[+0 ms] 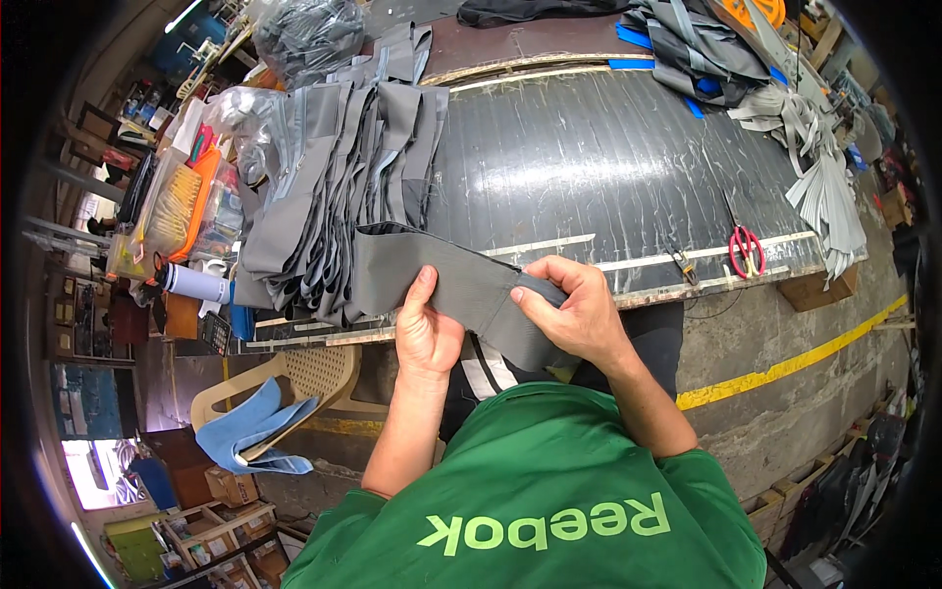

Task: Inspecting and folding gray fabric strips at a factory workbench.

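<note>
table: my dark work table [608, 167] fills upper centre
stack: grey fabric pieces [334, 187] piled upper left
strip: grey fabric strip [461, 290] at centre, over table's near edge
left hand [427, 329]: fingers closed, pinching strip's lower edge
right hand [574, 309]: fingers curled, gripping strip's folded end
box: clear orange-sided plastic box [172, 211] at far left
scissors: red-handled scissors [744, 247] at right
</note>
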Demonstrator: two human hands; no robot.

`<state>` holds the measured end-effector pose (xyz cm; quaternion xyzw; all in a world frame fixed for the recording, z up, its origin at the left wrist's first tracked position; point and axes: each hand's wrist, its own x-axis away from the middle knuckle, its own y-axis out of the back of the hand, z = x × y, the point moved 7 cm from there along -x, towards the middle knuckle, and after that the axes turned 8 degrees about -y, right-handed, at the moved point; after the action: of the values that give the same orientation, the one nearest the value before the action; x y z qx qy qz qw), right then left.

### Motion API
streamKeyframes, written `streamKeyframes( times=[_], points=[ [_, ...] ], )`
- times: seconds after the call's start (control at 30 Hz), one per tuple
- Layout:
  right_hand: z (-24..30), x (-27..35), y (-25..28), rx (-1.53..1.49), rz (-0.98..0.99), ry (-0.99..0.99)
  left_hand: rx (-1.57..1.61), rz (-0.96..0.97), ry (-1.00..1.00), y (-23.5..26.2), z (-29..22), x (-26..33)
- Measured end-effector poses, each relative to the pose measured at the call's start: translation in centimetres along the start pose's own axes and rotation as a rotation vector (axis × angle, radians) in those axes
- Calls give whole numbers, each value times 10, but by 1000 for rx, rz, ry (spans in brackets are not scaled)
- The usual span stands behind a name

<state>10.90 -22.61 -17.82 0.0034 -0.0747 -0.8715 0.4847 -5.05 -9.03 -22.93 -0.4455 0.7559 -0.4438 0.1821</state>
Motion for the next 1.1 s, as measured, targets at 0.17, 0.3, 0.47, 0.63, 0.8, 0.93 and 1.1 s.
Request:
streamKeyframes(
  times=[0.17,0.3,0.47,0.63,0.8,0.93,1.1],
  points=[
    [7,2,4,89,-72,78,28,36,4,-3,2,3],
    [15,6,6,119,-95,109,69,79,17,-5,2,5],
    [21,8,2,85,-54,148,104,67,28,2,2,5],
    [16,6,3,60,-104,134,101,115,28,-8,1,10],
    [23,8,5,87,-166,146,47,205,-10,-11,1,14],
    [21,8,7,101,-161,124,53,165,-18,-5,-3,11],
    [19,10,17,160,-135,106,-188,101,-97,16,-55,-10]
  ],
)
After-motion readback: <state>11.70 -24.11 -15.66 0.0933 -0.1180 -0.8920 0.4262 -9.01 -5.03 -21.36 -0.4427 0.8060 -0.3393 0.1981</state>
